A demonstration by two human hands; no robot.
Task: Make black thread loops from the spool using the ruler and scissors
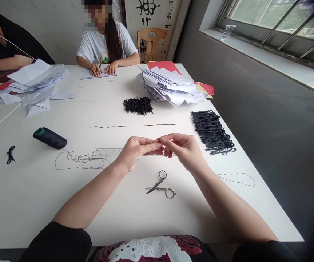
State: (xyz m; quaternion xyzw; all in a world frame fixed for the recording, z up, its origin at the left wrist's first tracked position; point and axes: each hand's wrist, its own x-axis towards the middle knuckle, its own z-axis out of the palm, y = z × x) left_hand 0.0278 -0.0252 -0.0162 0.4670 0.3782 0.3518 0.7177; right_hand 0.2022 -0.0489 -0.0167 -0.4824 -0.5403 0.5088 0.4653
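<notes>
My left hand (143,147) and my right hand (180,145) meet at the fingertips above the table, both closed in a pinch. Loose black thread (82,160) runs from a dark spool (50,138) towards my left wrist, and a thin loop of it (251,178) shows beyond my right forearm. The fine bit of thread between my fingertips hardly shows. Under my hands lies a clear ruler (107,151), partly covered. Nearer to me are small metal scissors (161,186), blades spread. A single straight cord (135,126) lies just past my hands.
A bundle of black looped cords (214,131) lies at the right edge, and a smaller black pile (138,105) farther back. Paper stacks (170,85) (36,80) stand at both sides. A small knotted cord (10,155) is far left. Two people sit opposite; one (107,43) writes on paper.
</notes>
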